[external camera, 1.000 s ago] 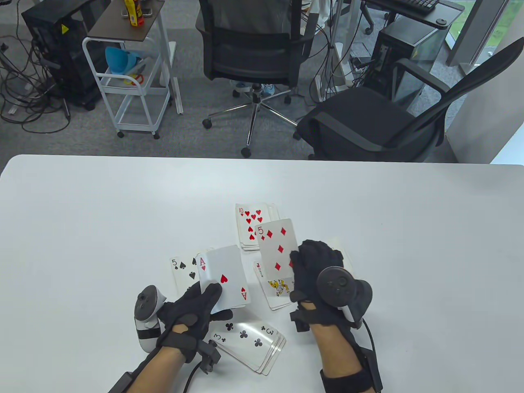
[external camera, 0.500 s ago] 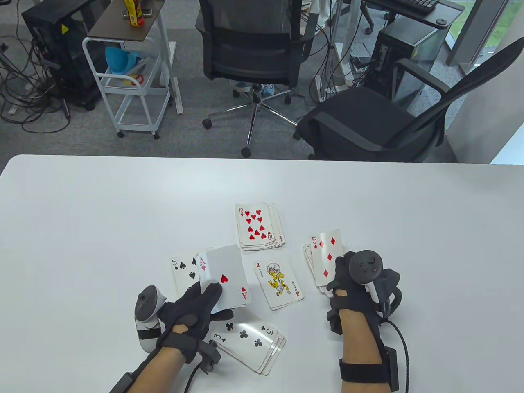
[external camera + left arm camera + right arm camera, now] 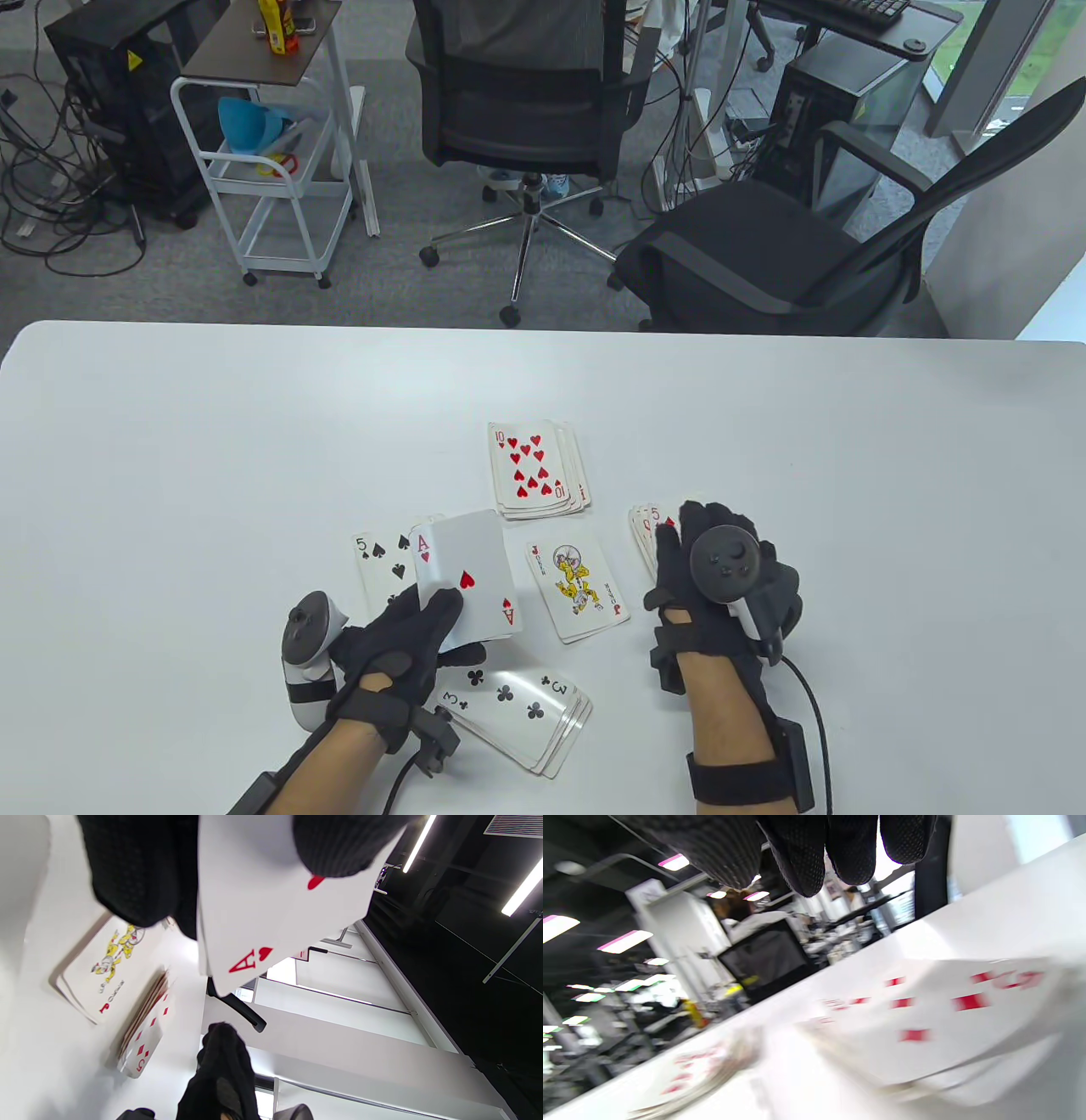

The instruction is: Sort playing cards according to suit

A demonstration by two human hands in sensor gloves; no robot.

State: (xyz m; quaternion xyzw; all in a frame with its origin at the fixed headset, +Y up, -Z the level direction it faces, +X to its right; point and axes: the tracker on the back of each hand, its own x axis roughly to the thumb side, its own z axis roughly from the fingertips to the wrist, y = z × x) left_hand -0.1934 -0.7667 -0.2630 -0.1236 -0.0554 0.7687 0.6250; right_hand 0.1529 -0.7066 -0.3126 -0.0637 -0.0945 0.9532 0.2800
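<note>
Cards lay face up in sorted piles on the white bench (image 3: 212,441): hearts pile (image 3: 534,471) topped by the ten, joker pile (image 3: 577,590), clubs pile (image 3: 517,709) topped by the three, five of spades (image 3: 377,564), and diamonds pile (image 3: 649,531) at right. Left hand (image 3: 399,654) held a deck (image 3: 471,577) above the bench, ace of hearts uppermost, thumb over its face and fingers curled beneath. Right hand (image 3: 708,569) lay over the diamonds pile, fingers (image 3: 806,853) extended and holding nothing.
</note>
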